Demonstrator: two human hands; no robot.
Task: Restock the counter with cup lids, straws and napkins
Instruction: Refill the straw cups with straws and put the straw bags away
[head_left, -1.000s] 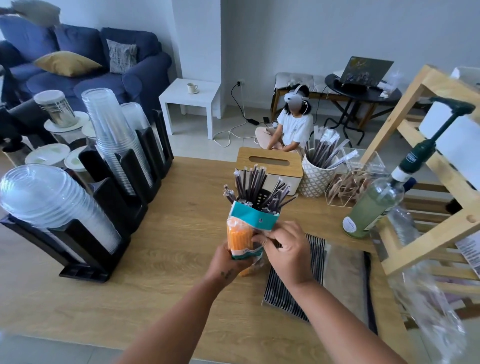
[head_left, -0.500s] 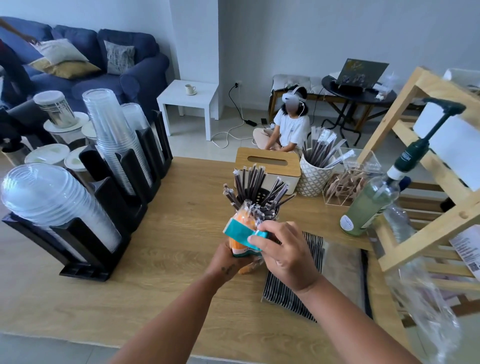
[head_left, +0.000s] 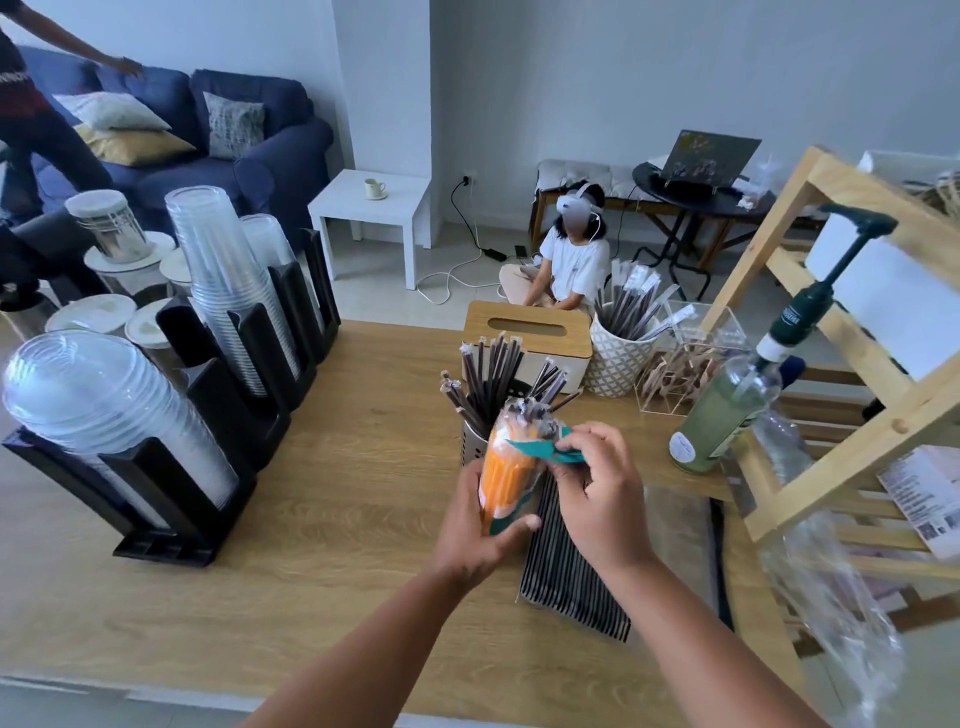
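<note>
Holding a packet of orange straws (head_left: 505, 470) above the wooden counter (head_left: 311, 530), just in front of the metal holder (head_left: 472, 442).

- Left hand (head_left: 475, 530): fingers and thumb curled round the lower half of the packet, gripping it. The packet is nearly upright, its top leaning slightly right.
- Right hand (head_left: 597, 493): thumb and fingertips pinch the teal paper flap (head_left: 545, 448) at the top of the packet.
- The metal holder stands on the counter and holds dark wrapped straws (head_left: 493, 364), upright and fanned out.
- Behind the holder is a tissue box (head_left: 524, 332) with a wooden lid. Just beside it, to the right, is a white patterned cup (head_left: 615, 364) of wrapped straws, then a clear box (head_left: 675, 374) of wooden stirrers.
- A green pump bottle (head_left: 719, 421) stands near the wooden shelf (head_left: 841, 462).
- A black rack (head_left: 171, 525) on the left of the counter has stacked dome lids (head_left: 98, 400) in its front slot and clear cups (head_left: 223, 280) further back.
- A striped cloth (head_left: 566, 577) lies flat on the counter below the right hand.
</note>
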